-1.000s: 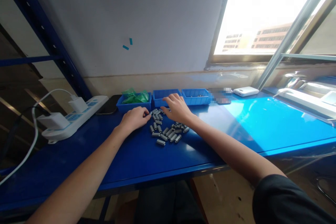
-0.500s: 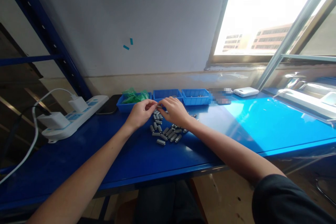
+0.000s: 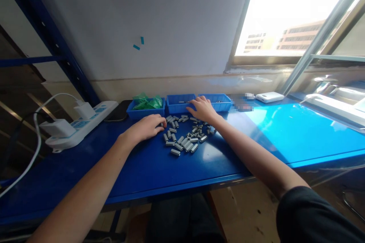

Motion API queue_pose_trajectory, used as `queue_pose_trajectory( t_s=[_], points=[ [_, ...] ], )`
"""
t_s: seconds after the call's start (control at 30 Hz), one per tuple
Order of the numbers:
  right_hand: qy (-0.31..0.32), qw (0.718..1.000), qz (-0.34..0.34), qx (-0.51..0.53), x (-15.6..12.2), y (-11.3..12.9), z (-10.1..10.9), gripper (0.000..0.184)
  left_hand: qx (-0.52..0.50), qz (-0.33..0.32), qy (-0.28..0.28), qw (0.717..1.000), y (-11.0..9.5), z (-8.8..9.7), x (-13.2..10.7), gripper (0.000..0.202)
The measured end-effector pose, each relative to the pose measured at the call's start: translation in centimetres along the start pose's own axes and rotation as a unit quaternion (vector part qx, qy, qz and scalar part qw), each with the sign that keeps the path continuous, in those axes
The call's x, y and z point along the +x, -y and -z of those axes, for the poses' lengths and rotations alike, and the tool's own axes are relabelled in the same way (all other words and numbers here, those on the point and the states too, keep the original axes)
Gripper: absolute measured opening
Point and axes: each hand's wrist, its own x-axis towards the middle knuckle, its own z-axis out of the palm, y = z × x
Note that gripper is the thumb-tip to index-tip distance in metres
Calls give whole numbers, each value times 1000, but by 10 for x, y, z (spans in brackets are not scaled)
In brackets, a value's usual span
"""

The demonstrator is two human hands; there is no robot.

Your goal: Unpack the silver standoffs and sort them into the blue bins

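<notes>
On the blue table, my left hand (image 3: 148, 126) rests at the left edge of a scattered pile of grey metal long hex nuts (image 3: 178, 146). Its fingers are curled closed around what looks like one such nut, mostly hidden by the fingertips. My right hand (image 3: 203, 108) reaches over the front wall of the middle blue bin (image 3: 178, 106), thumb and fingers apart and bent downward; I make out nothing between them. A few small metal parts lie inside that bin. Smaller bolt-like metal pieces (image 3: 196, 130) lie under my right wrist.
A left blue bin (image 3: 145, 114) holds green plastic bags (image 3: 146, 102). The right blue bin (image 3: 224, 103) contains small parts. A white power strip (image 3: 85, 125) and a dark phone (image 3: 118, 112) lie left; a white box-like device (image 3: 269, 97) sits back right.
My hands were together above the pile, fingertips meeting on a small piece. They have parted: the left came down leftward to the table, the right went rightward to the middle bin.
</notes>
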Motion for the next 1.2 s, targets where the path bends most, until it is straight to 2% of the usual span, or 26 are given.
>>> queue_pose_trajectory(
  t_s=[0.1,0.17,0.23,0.33,0.43,0.5,0.6,0.67,0.73,0.83,0.93,1.07,1.2],
  points=[
    [-43,999,7,13,-9,8,8,40,-118,36,-50,991,-6,-1,1,25],
    [-77,995,55,46,-15,21,18,41,-245,44,-105,963,-13,-2,2,38],
    [-94,983,136,85,-21,37,28,41,-351,40,-144,924,-20,-1,2,46],
    [-108,965,219,93,-27,61,40,29,-433,32,-158,887,-27,1,2,55],
    [-124,965,222,67,-26,69,45,26,-453,31,-155,877,-28,1,2,59],
    [-135,968,204,60,-20,63,45,27,-426,40,-160,890,-27,0,2,56],
    [-152,980,121,39,-6,44,39,30,-271,60,-152,949,-26,-5,3,51],
    [-138,989,52,14,1,31,32,32,-163,64,-122,977,-25,-10,5,43],
    [-102,994,25,-3,2,23,25,34,-109,57,-90,988,-25,-14,6,36],
    [-62,997,43,15,-8,26,21,35,-62,50,-80,994,-21,-17,8,31],
    [-41,994,76,62,-19,43,23,33,-35,73,-97,992,-13,-16,9,26],
    [-2,985,147,90,-25,64,20,30,-70,111,-72,989,-5,-12,8,25],
    [17,979,182,88,-27,70,11,30,-117,108,-75,984,-8,-10,8,24]
  ],
)
